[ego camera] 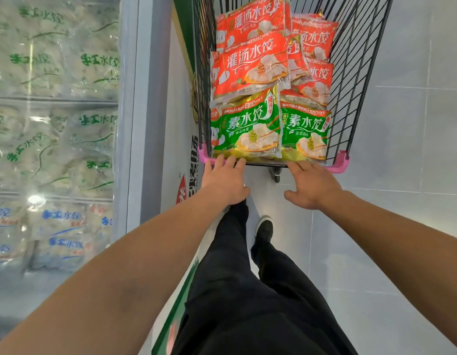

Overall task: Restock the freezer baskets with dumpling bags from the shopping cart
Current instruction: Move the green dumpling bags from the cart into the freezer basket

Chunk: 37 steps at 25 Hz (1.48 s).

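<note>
two hands (268, 183) at cart (350, 73) rim, pale tiled floor (401, 149), freezer (145, 98) left.

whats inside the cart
The cart holds dumpling bags: two green bags nearest the hands, red bags piled behind them. Whatever lies beneath the top layer is covered.

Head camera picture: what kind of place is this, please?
Most likely the frozen-food aisle of a supermarket. A wire shopping cart holds red dumpling bags and green dumpling bags. On the left stands a glass-topped freezer full of pale bagged dumplings. The floor is light tile.
</note>
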Motion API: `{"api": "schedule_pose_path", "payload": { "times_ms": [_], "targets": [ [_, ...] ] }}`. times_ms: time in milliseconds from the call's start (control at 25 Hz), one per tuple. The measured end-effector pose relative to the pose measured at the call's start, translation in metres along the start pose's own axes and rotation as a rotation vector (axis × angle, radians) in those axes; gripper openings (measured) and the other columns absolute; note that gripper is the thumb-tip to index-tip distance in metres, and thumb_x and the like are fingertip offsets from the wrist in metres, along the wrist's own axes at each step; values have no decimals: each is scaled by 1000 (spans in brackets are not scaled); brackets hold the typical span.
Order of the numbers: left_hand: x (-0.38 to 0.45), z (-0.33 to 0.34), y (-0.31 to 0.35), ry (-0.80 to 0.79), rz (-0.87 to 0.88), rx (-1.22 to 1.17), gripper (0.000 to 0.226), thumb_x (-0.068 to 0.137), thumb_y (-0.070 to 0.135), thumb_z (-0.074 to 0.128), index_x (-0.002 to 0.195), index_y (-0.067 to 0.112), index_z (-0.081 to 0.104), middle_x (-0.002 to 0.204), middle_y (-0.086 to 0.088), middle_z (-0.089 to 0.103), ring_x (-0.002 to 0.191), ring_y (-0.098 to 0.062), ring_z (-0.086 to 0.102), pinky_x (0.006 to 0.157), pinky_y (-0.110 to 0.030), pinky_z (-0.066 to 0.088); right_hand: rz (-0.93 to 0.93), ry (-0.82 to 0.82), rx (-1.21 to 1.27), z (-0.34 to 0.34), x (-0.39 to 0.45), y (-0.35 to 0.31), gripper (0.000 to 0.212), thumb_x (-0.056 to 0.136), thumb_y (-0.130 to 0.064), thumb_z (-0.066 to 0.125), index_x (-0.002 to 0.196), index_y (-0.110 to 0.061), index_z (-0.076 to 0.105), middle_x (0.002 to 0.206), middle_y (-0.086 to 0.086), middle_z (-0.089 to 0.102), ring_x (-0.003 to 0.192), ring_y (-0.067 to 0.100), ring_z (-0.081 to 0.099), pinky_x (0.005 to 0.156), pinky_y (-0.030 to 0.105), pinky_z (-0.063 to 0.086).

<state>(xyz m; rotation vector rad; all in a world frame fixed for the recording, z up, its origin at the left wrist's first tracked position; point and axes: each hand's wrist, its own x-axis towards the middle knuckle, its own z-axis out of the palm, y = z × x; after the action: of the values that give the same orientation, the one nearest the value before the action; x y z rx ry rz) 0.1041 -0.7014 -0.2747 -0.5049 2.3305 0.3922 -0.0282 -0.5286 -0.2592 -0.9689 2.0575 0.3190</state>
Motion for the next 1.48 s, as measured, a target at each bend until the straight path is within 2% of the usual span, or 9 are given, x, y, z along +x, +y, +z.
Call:
{"api": "schedule_pose_path", "payload": {
  "times_ms": [240, 440, 600, 720, 920, 1280, 1400, 1480],
  "targets": [
    [-26, 29, 5, 68, -104, -10, 85, 87, 56, 51, 154, 25, 9, 163, -2, 4, 149, -32, -5, 118, -58, 9, -102, 66, -23, 36, -21, -3, 89, 85, -50, 55, 155, -19, 9, 159, 8, 21, 144, 30, 24, 116, 45, 26],
    [-37, 35, -3, 26, -150, -32, 88, 85, 58, 55, 154, 23, 13, 163, -1, 7, 150, -31, -1, 116, -61, 13, -132, 98, -45, 60, -28, -12, 92, 85, -51, 57, 156, -22, 5, 162, 5, 13, 146, 32, 17, 118, 46, 21],
    [-59, 60, 14, 27, -148, -26, 86, 83, 56, 56, 152, 23, 18, 161, -3, 12, 149, -32, 5, 115, -63, 16, -104, 158, -41, 93, -53, -14, 94, 80, -51, 60, 155, -20, 11, 159, 7, 21, 143, 34, 22, 116, 48, 25],
    [-88, 90, 20, -3, -131, -45, 93, 82, 53, 59, 154, 26, 6, 163, -1, 1, 149, -30, -6, 116, -61, 12, -102, 169, -24, 117, -79, -19, 96, 78, -50, 62, 154, -19, 13, 158, 6, 22, 142, 33, 21, 117, 47, 22],
    [-135, 141, 21, -74, -113, -44, 104, 83, 50, 60, 154, 27, -13, 161, -1, -23, 147, -29, -22, 118, -59, 4, -69, 144, -26, 170, -117, -40, 103, 80, -50, 63, 156, -18, 2, 161, 5, 9, 148, 31, 7, 120, 47, 13],
    [-220, 220, 18, -85, -71, -56, 109, 81, 49, 62, 152, 28, -18, 158, -3, -29, 146, -28, -26, 118, -58, 0, -45, 66, -108, 251, -181, -74, 105, 83, -45, 62, 155, -23, -11, 164, -1, -8, 151, 24, -3, 120, 49, 8],
    [-244, 254, 24, -60, -66, -76, 110, 80, 57, 59, 152, 27, -19, 158, -4, -31, 145, -30, -27, 118, -58, 0, -57, 58, -111, 281, -203, -78, 104, 84, -46, 60, 154, -26, -15, 163, -3, -12, 151, 22, -6, 121, 50, 7],
    [-258, 273, 31, -28, -67, -89, 105, 81, 71, 47, 153, 28, -17, 158, -4, -29, 145, -30, -27, 118, -58, -2, -63, 69, -118, 303, -218, -78, 104, 84, -55, 56, 153, -27, -17, 163, -3, -13, 150, 21, -9, 120, 51, 6]
  ]
}}
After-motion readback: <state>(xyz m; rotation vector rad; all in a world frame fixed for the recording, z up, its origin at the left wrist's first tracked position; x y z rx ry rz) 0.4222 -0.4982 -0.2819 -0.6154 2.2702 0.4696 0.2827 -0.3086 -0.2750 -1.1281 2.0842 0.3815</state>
